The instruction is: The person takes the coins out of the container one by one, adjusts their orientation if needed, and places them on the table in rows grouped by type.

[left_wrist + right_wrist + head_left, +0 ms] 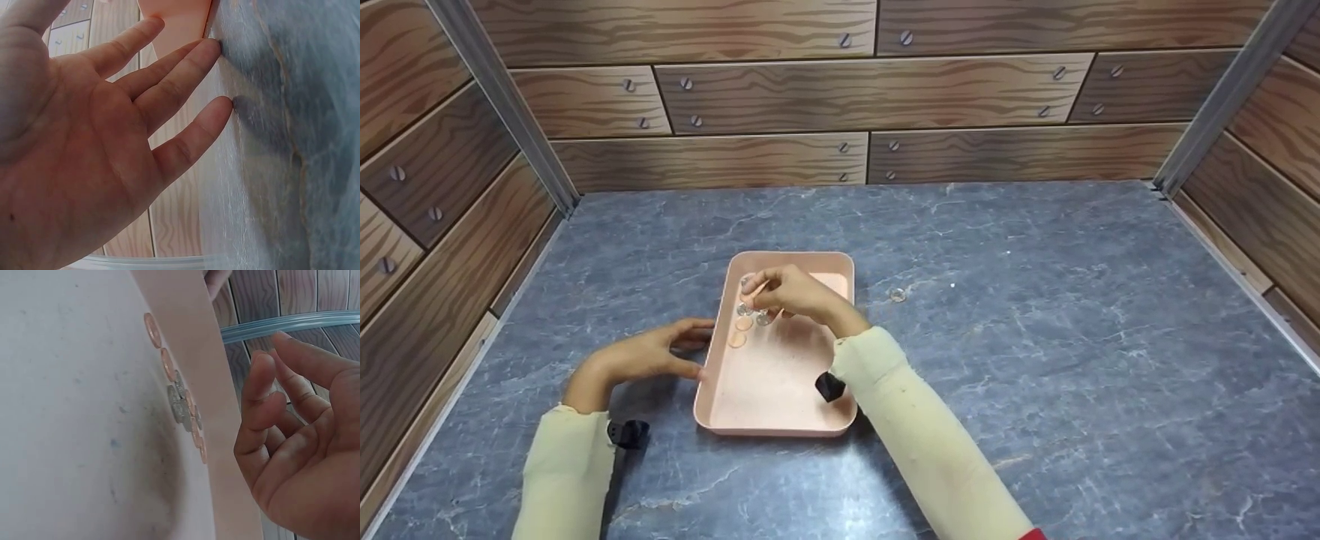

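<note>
A blue-grey marbled surface [1035, 315] fills the lower and middle part of the head view, veined with pale streaks and evenly lit. Walls of printed wood-plank panels [780, 97] dotted with screw heads enclose it at the top, left and right. Grey metal posts [502, 105] run down the two upper corners where the walls meet.

tray [769, 390]: centre of frame, on the table [1035, 315]
coins [744, 324]: in tray, upper left part
lone coin [897, 295]: on table, right of tray
</note>
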Available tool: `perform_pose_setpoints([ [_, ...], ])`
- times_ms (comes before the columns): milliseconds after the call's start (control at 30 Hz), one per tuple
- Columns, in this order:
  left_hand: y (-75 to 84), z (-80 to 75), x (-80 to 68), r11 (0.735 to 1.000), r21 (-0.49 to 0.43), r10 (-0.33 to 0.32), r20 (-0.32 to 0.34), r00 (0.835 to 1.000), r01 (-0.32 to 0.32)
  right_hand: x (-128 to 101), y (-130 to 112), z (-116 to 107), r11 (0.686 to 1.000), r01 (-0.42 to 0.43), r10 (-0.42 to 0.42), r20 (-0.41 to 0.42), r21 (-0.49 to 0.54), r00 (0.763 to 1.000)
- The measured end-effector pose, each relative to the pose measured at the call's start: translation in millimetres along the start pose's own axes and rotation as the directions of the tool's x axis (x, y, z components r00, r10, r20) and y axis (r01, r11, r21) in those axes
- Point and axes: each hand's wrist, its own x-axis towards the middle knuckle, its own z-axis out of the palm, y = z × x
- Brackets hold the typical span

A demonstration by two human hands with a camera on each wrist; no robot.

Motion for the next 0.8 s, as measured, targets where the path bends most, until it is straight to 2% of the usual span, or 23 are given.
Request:
perform_pose_setpoints([
  [367,-1.8,-0.7,0.1,1.0,-0.013,0.006,0.003,1.0,-0.006,4.6,8.2,10.2,0.993,0.073,-0.074,-0.002,-0.087,0.997],
  [633,-2.1,0.2,0.3,1.0,-0.016,0.003,0.003,1.0,-0.003,3.6,10.1,12.9,0.99,0.037,-0.036,0.008,-0.136,0.999],
  [800,-0.2,-0.4,0.1,1.0,-0.02,0.0,0.004,1.0,0.0,4.6,10.2,16.7,0.984,0.025,-0.015,0.055,-0.177,0.998],
])
